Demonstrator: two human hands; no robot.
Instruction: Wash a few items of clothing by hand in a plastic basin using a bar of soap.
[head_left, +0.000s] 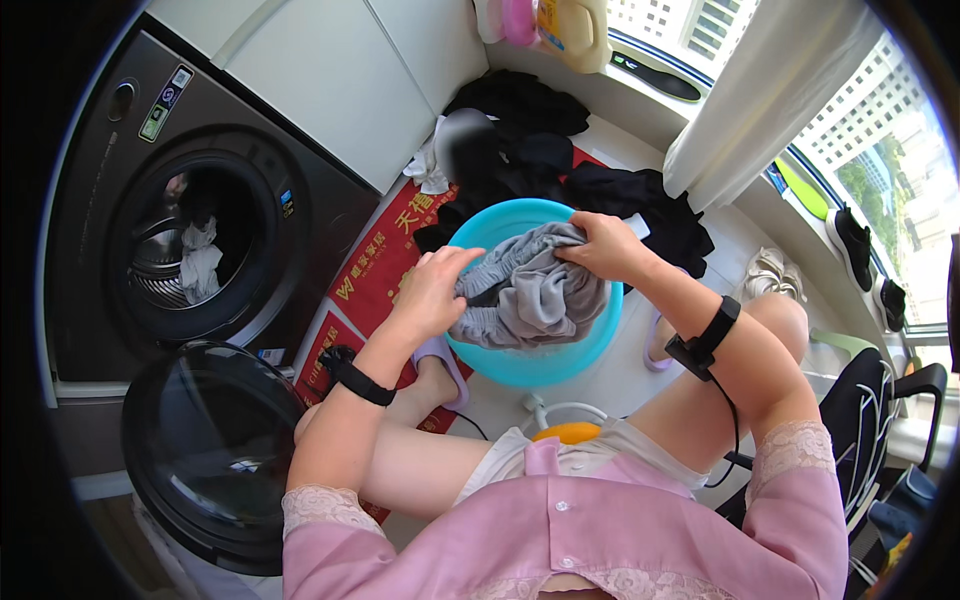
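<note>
A grey cloth garment with a gathered elastic waistband (551, 296) is bunched over a light-blue plastic basin (499, 367) in front of me. My right hand (606, 246) pinches the garment's upper right edge between thumb and fingers. At the garment's left side, my left hand (435, 289) has its thumb and fingers spread around the elastic edge. Whether the left thumb touches the cloth is hard to tell. The garment covers most of the basin's inside. A black strap with a small device is on each forearm.
At left, a dark front-loading washing machine (90, 300) has its round door (206, 465) swung out; white cloth (201, 262) lies in its drum. Black clothes (637, 210) are heaped beyond the basin on red mats (367, 270). Shoes (851, 247) line the right windowsill; detergent bottles (577, 34) stand behind.
</note>
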